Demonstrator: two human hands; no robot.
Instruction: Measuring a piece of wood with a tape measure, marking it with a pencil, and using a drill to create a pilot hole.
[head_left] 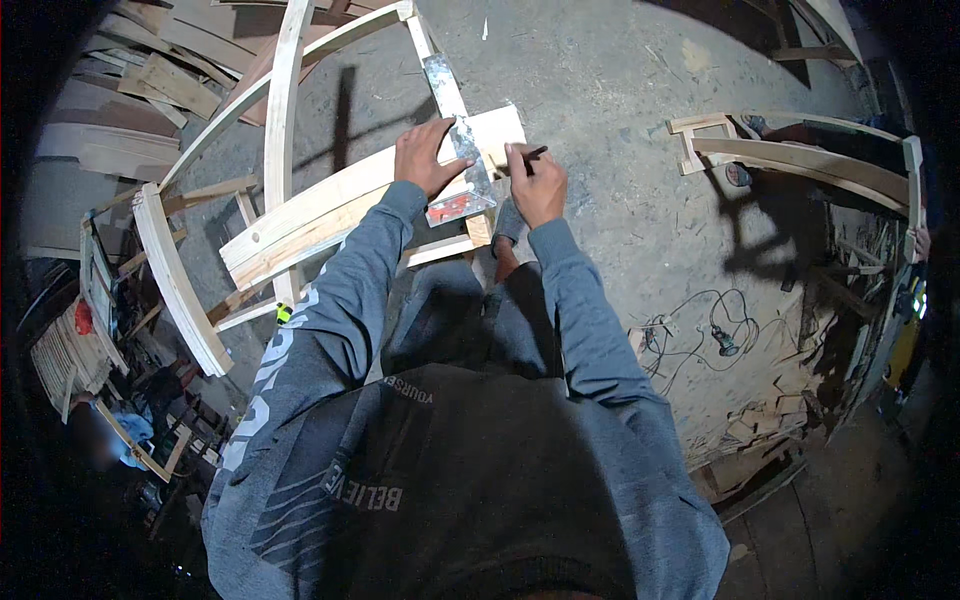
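Note:
My left hand (430, 158) bears down on a metal square (463, 150), its thumb and fingers spread along the blade's edge. The square lies across the far end of a pale wooden board (330, 198), and its wider end shows red markings. The board slants from lower left to upper right over a wooden frame. In my right hand (540, 190) is a dark, pen-like marking tool (538, 153), pinched at the square's right side near the board's end. Its tip is hidden by the fingers.
An upright wooden post (284, 130) and a curved rail (225, 115) stand left of the board. Planks (170, 85) are piled at far left. Another wooden frame (800, 155) stands at right. A power cord (700, 320) trails over the floor. A person (130, 435) is at lower left.

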